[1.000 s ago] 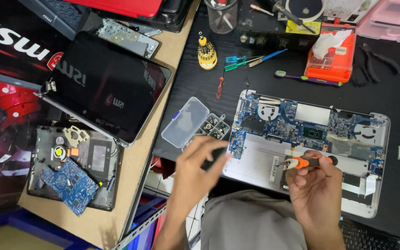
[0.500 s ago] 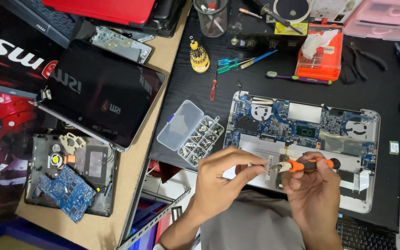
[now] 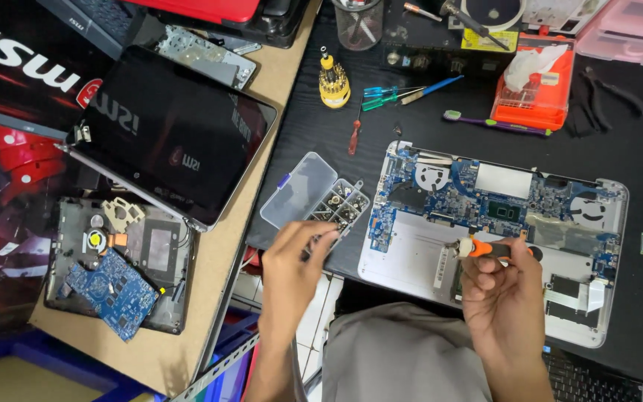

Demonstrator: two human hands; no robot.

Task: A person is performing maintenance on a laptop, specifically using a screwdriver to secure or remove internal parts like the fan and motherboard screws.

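Two hands busy: right hand [image 3: 501, 286] grips the orange screwdriver [image 3: 494, 249] over the open laptop [image 3: 411, 257] on the bench; left hand [image 3: 295, 260] pinches into the screw box [image 3: 314, 197] (screw itself too small to see). Best pick one screw, keep driver upright.

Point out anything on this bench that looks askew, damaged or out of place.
A purple toothbrush lies among the tools above the opened laptop base. At far left a loose blue circuit board sits crooked across another opened chassis, overhanging its lower edge. No spill or visible breakage.
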